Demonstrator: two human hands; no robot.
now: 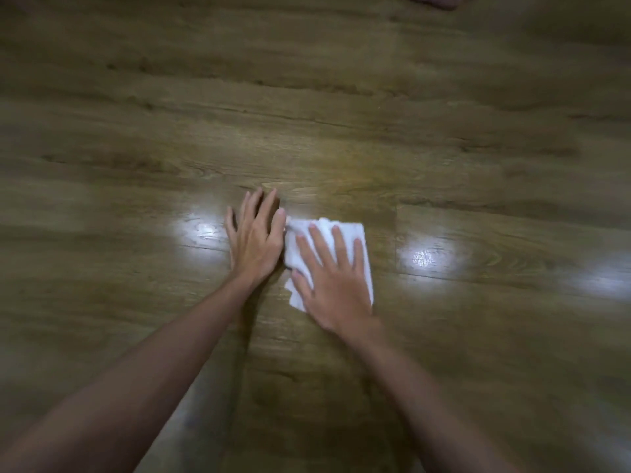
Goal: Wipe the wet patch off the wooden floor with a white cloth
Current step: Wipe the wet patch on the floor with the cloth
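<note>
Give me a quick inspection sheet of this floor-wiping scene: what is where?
Surface: brown wooden plank floor, with bright light glares either side of the hands.
Job's things: folded white cloth lying flat on the floor; wet patch not clearly distinguishable from the glare.
Clutter: nothing seen.
Grippers: right hand pressing flat on the cloth, fingers straight; left hand flat on the floor beside it, thumb tip at the cloth's edge.
Cables: nothing seen.
Surroundings: blurred pinkish object at the top edge, unidentifiable.

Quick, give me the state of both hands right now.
Left hand: open, fingers straight, flat on the wooden floor beside the white cloth.
Right hand: open, fingers straight, pressing on the white cloth.
</note>
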